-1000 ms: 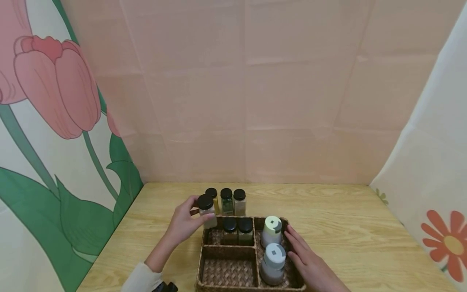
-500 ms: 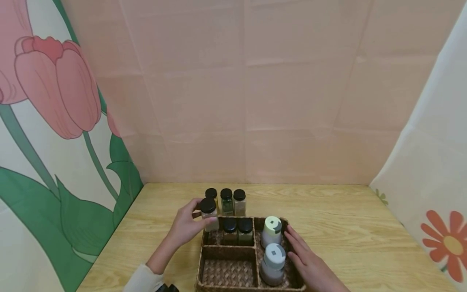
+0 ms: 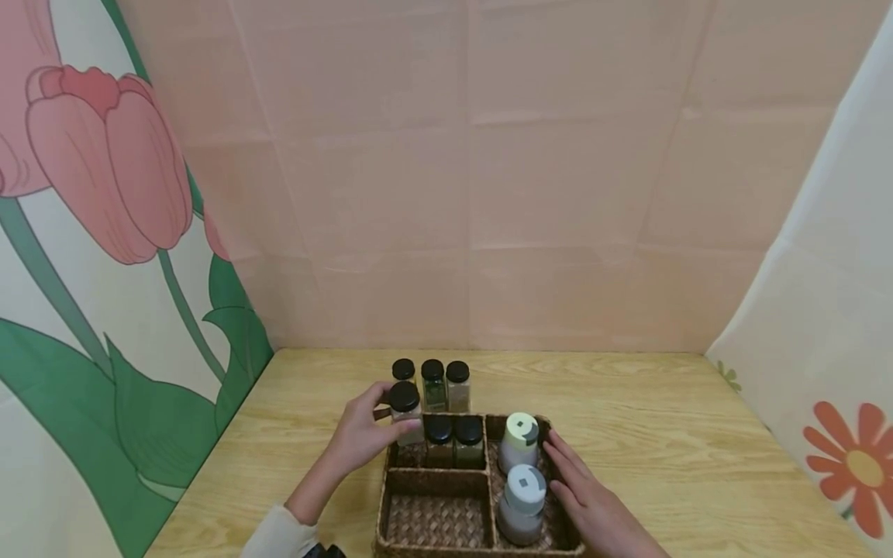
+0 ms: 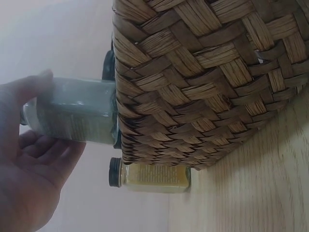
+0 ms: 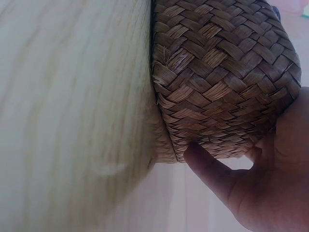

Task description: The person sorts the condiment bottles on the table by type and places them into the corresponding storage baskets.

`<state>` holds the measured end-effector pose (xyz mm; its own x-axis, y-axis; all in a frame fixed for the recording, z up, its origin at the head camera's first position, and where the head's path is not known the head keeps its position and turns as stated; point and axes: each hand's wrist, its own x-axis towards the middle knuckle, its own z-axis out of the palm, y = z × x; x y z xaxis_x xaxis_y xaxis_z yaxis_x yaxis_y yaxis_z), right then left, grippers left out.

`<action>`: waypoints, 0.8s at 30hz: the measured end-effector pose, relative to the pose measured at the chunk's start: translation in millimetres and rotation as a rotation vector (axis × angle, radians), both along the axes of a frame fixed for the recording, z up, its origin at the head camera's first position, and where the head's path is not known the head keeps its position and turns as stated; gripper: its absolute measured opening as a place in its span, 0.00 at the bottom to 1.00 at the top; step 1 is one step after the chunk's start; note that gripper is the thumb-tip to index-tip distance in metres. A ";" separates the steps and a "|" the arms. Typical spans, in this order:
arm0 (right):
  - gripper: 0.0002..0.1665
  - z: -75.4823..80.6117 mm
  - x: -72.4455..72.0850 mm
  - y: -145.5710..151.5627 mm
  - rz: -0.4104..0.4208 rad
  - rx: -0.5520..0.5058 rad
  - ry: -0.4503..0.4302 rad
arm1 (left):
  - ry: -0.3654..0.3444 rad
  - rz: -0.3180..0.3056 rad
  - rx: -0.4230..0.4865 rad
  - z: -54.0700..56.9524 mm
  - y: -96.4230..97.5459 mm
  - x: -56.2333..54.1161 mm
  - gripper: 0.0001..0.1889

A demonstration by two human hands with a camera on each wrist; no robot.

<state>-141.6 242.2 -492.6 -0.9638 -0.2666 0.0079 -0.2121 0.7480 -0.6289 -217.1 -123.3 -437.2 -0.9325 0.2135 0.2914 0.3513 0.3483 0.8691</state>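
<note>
Wicker tray (image 3: 439, 521), six jars (image 3: 405, 397), two bottles (image 3: 522, 505)

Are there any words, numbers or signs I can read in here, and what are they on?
None can be read.
Yellow-filled jar: lines of print, too blurred to read.
Held jar: faint marks, maybe print, too blurred to tell.
Whitish lid and yellowish lid in the basket: dark patches, no letters I can make out.
</note>
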 end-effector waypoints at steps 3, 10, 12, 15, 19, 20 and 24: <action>0.35 -0.4 -0.5 -0.2 0.000 0.000 -0.006 | 0.012 -0.009 -0.009 -1.1 0.9 -1.3 0.26; 0.35 -1.3 -1.2 0.8 0.006 -0.010 0.023 | 0.006 -0.019 -0.024 -3.6 2.2 -1.7 0.27; 0.35 -1.2 -1.4 1.0 0.009 -0.014 0.023 | 0.004 -0.021 -0.027 -4.1 2.2 -1.5 0.27; 0.35 -1.9 -1.8 1.1 0.006 -0.011 0.025 | 0.006 -0.027 -0.029 -5.3 2.0 -1.8 0.28; 0.35 -2.2 -2.1 0.8 0.006 -0.003 0.024 | 0.015 -0.033 -0.030 -8.4 1.2 -2.8 0.28; 0.35 -2.3 -2.1 0.7 0.003 -0.003 0.017 | 0.017 -0.035 -0.031 -9.3 1.0 -3.0 0.28; 0.35 -2.0 -2.2 0.8 0.004 -0.006 0.006 | 0.022 -0.045 -0.034 -12.9 0.0 -3.0 0.26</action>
